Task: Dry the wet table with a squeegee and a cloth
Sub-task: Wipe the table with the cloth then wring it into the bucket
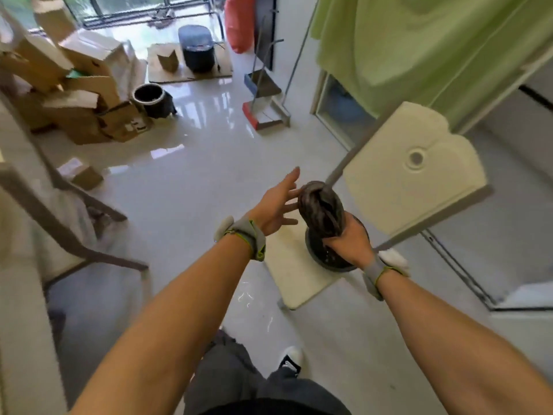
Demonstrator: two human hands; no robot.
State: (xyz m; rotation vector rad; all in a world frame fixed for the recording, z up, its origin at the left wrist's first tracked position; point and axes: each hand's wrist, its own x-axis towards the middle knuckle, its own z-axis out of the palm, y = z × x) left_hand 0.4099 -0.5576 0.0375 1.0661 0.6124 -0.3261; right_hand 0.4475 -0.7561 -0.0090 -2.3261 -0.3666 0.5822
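Observation:
My right hand (348, 242) grips the lower end of a twisted, bunched grey cloth (321, 209), holding it upright over a dark round perforated basin (329, 259). The basin stands on a low cream-coloured stool seat (294, 283). My left hand (276, 205) is open with fingers spread, just left of the cloth's top and almost touching it. A cream folding chair back (419, 169) with a round hole rises right behind the cloth. No squeegee can be made out for certain.
Cardboard boxes (83, 94) pile up at the far left beside a black pot (149, 98). A grey-framed chair (77, 229) stands at my left. A dustpan and broom (263, 112) lean by the wall. Green fabric (419, 40) hangs at upper right. The tiled floor is glossy.

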